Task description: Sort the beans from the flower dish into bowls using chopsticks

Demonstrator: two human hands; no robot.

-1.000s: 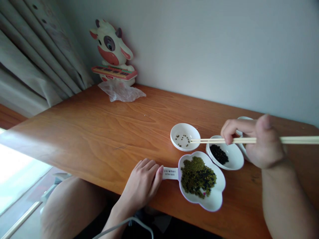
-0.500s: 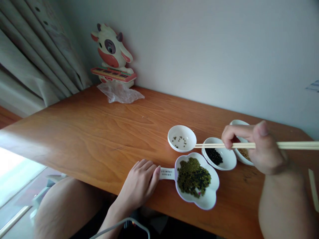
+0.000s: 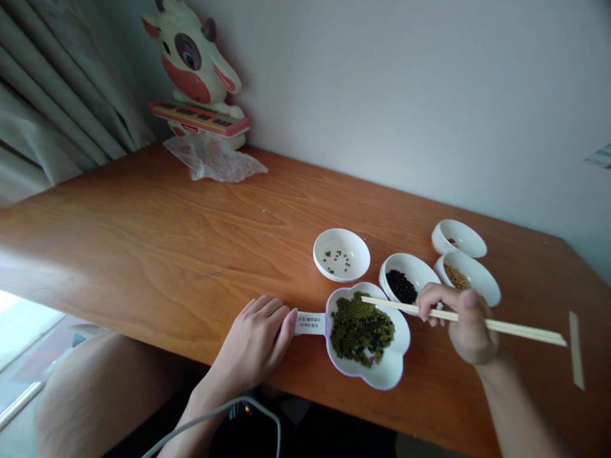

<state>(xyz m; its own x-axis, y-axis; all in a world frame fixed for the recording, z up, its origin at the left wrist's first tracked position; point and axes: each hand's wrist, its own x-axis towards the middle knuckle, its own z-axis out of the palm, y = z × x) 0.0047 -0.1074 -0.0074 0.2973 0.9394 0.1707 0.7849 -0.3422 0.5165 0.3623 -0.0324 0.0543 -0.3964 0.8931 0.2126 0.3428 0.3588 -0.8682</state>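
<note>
1. The right hand (image 3: 470,327) holds the chopsticks (image 3: 458,316) tight, w/ thumb on top and fingers under.
2. What changed: 1 s ago the stick tips were over the small bowl (image 3: 341,254) w/ a few green beans in it. Now the tips are back over the flower dish (image 3: 367,336), just above the bean pile (image 3: 361,327).
3. The hand has also come down and nearer to the body. It sat high by the far bowls before.
4. I can't tell if a bean sits btwn the tips now. They look bare, but it is too small to be sure.
5. The left hand (image 3: 255,340) has not moved. It lies flat on the tabletop (image 3: 167,242), fingers bent, tips touching the white tag (image 3: 309,322) that sticks out of the flower dish. It holds the dish steady, not gripping hard.
6. My guess: one bean trip is done and the sticks are back at the pile for more. The small bowl has only a few beans, the pile is big, so lots left.
7. Other stuff: a bowl of black beans (image 3: 403,286) just right of the small bowl, 2 more bowls (image 3: 470,270) behind it, a loose stick (image 3: 576,350) at the far right, a cow toy (image 3: 191,70) and a plastic bag (image 3: 214,162) at the back.
</note>
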